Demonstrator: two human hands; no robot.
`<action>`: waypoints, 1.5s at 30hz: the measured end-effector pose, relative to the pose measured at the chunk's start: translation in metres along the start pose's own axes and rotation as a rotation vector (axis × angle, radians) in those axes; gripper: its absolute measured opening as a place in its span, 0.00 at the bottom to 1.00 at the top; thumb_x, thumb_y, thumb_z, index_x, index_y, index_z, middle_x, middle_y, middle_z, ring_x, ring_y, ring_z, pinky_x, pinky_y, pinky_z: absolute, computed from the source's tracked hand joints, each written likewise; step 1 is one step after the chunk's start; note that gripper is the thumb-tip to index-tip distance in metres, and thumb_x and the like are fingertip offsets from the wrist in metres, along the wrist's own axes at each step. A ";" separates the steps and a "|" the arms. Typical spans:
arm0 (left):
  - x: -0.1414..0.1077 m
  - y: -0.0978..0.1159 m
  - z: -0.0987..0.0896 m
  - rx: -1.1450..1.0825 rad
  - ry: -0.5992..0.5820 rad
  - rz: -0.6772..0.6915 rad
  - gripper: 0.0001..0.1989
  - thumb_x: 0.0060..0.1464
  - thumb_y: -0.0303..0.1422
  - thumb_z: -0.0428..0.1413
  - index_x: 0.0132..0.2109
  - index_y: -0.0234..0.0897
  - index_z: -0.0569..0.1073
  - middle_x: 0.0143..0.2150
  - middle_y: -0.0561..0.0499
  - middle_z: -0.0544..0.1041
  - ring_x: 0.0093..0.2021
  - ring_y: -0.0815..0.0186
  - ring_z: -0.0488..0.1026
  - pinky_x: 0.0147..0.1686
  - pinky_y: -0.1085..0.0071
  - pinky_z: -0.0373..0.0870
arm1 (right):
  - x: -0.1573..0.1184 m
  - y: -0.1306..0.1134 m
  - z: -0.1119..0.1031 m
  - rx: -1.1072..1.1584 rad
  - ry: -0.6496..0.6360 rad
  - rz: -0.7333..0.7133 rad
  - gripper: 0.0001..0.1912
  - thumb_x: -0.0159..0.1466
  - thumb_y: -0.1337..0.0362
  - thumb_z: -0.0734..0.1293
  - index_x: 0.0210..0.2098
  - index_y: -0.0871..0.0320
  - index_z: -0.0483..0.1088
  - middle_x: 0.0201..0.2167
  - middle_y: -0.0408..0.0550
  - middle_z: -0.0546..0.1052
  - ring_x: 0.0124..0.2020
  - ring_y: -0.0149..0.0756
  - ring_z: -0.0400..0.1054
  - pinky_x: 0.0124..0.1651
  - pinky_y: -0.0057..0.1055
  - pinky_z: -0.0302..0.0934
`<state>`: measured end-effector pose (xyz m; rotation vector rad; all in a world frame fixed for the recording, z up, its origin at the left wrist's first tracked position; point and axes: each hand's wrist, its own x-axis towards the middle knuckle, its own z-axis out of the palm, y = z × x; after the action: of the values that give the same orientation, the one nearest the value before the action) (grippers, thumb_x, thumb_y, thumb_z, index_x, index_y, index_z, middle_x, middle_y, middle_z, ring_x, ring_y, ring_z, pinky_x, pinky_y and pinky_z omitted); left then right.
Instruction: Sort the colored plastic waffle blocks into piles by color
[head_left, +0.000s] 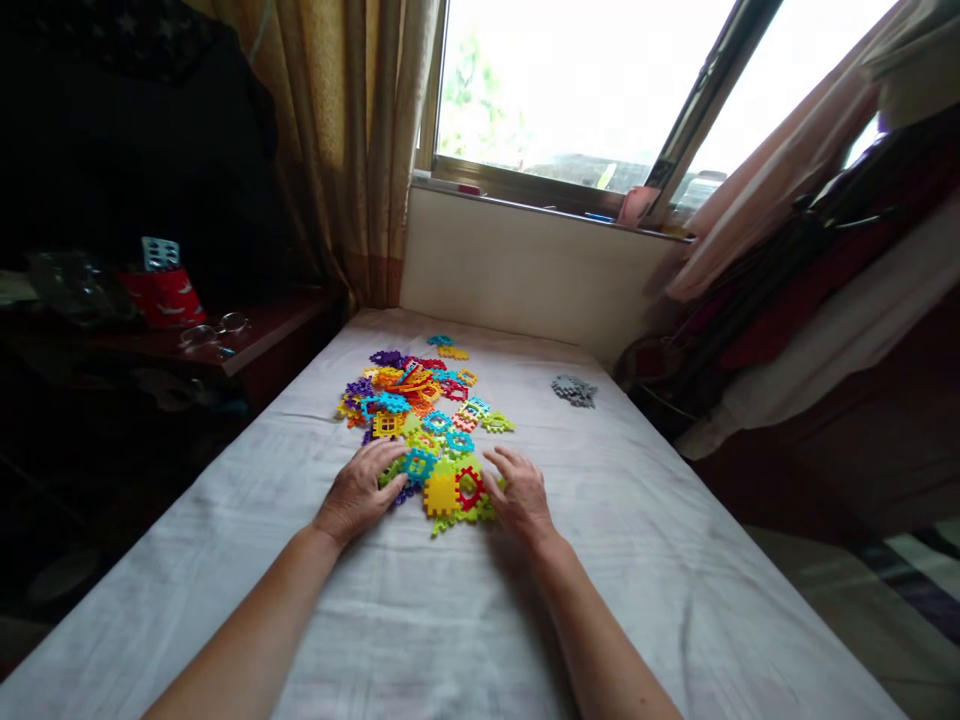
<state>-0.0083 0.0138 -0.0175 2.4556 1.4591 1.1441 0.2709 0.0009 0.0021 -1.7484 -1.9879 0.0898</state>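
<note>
A heap of colourful notched plastic pieces lies on the white sheet. At its near left edge, my left hand (364, 487) rests with fingers apart, touching a teal window-shaped piece (418, 465). My right hand (519, 490) is at the near right edge, fingers spread and curved beside a red piece (469, 487). A yellow piece (442, 493) sits between the two hands. Orange pieces (420, 388) are stacked farther back, with purple ones (387, 357) behind them. Neither hand is closed around a piece.
Grey pieces (574, 390) form a small separate pile at the right. A dark side table (262, 335) at the left bears glasses (214, 331) and a red container (166, 298). Clothes (817, 250) hang at the right; a curtain (360, 150) and window stand beyond.
</note>
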 end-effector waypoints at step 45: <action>-0.023 0.072 0.010 0.212 -0.095 -0.045 0.09 0.58 0.33 0.56 0.45 0.42 0.78 0.60 0.45 0.75 0.65 0.50 0.64 0.68 0.43 0.51 | -0.028 0.021 0.008 0.175 0.066 -0.272 0.21 0.59 0.57 0.71 0.51 0.56 0.74 0.49 0.54 0.78 0.52 0.44 0.70 0.58 0.42 0.64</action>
<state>0.0438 -0.0407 -0.0088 2.5562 1.6756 0.8931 0.2884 -0.0201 -0.0213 -1.3448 -2.0816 0.1097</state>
